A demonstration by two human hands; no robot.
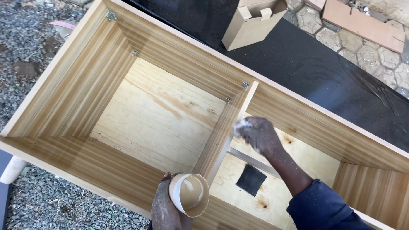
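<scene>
My left hand (166,210) grips a small round tub (189,194) of pale paste, tilted so its open mouth faces the camera, over the near wall of a wooden cabinet carcass (67,74). My right hand (258,135), smeared with whitish paste on the fingertips, presses against the upright divider panel (223,137) inside the cabinet, close to its top edge. A dark blue sleeve (323,210) covers my right forearm. Below the right hand a black square of sandpaper (250,179) lies on the plywood back panel (163,116).
The cabinet lies on its back over gravel (25,44). A black sheet (311,66) runs along its far side, with a small cardboard box (254,19) on it. Boards (364,25) lie on paving stones at the top right. Metal corner brackets (112,16) hold the joints.
</scene>
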